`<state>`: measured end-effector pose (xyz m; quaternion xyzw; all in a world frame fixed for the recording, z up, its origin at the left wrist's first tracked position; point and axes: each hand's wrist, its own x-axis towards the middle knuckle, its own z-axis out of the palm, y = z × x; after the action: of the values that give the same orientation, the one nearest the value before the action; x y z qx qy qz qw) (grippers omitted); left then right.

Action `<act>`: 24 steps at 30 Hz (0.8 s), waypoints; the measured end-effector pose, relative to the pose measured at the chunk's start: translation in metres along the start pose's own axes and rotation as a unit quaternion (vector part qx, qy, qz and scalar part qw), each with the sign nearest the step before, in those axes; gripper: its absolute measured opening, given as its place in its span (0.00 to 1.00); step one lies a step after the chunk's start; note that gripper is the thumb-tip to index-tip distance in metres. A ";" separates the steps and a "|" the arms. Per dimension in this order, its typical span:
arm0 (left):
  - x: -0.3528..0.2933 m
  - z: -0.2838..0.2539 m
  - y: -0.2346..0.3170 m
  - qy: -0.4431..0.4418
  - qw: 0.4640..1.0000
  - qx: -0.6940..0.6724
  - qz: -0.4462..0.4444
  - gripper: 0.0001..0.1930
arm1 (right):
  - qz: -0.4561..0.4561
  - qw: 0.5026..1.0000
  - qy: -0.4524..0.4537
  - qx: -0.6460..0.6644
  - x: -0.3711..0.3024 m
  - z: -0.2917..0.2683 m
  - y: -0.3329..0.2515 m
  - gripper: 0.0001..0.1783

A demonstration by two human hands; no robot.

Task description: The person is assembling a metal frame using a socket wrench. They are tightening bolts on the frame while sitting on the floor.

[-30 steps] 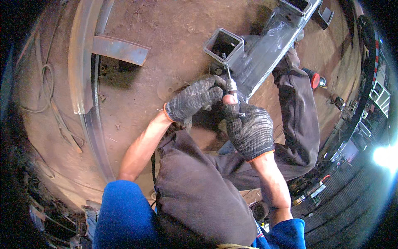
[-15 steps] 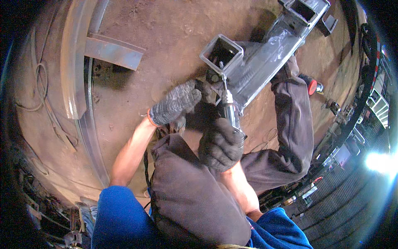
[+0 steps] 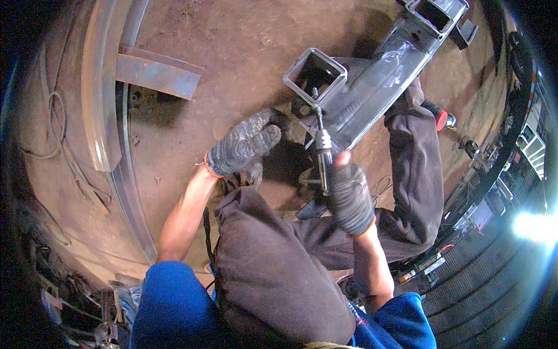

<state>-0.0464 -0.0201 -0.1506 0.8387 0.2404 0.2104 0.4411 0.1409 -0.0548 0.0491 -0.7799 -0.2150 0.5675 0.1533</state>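
Observation:
My right hand (image 3: 351,200), in a dark knit glove, is closed at the side of a silver die grinder (image 3: 324,171). Its thumb points up along the tool, while the other fingers are mostly hidden. A slim burr (image 3: 319,121) extends from the collet, its tip overlapping the near edge of a square tube (image 3: 289,80) in this view; contact is unclear. That tube joins a long grey steel beam (image 3: 386,78) slanting away to the upper right. Left of the tool, my left hand (image 3: 244,144) wears a grey glove, fingers stretched over a dark shadowed area, apparently holding nothing.
Rusty steel profiles (image 3: 102,87) and a short angle piece (image 3: 160,75) lie at left beside a looped cable (image 3: 55,119). A red and black tool (image 3: 440,116) lies beyond my trousered leg (image 3: 412,174). Bright light comes from the right.
My right hand has shifted right from over the grinder's rear to its side, thumb now raised, baring more of the silver body. Grinder and beam appear slightly further right. My left hand barely moved.

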 end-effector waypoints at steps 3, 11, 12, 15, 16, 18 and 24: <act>0.011 -0.003 0.005 0.017 0.993 -0.115 0.010 0.12 | 0.237 0.703 -0.057 0.668 0.008 0.020 0.046 0.26; 0.028 -0.033 0.034 0.004 0.903 -0.388 -0.186 0.13 | 0.070 0.994 -0.022 0.075 -0.010 0.009 0.043 0.43; 0.029 -0.034 0.037 0.006 0.878 -0.425 -0.219 0.13 | -0.044 0.968 0.040 -0.242 -0.015 -0.003 0.034 0.43; 0.027 -0.032 0.034 -0.003 0.876 -0.418 -0.242 0.13 | -0.025 0.930 0.155 -0.332 -0.026 0.000 -0.004 0.42; 0.027 -0.032 0.033 -0.009 0.877 -0.412 -0.247 0.13 | -0.011 0.924 0.179 -0.337 -0.028 -0.001 -0.015 0.42; 0.030 -0.038 0.031 -0.023 0.871 -0.414 -0.264 0.13 | -0.049 0.874 0.151 -0.459 -0.023 -0.003 -0.031 0.40; 0.029 -0.036 0.032 0.005 0.905 -0.360 -0.227 0.13 | -0.027 0.850 0.023 -0.525 0.002 0.000 -0.022 0.38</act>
<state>-0.0363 0.0044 -0.1013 0.5443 0.3345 0.1806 0.7478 0.1377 -0.0349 0.0580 -0.7507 -0.4981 0.3481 -0.2593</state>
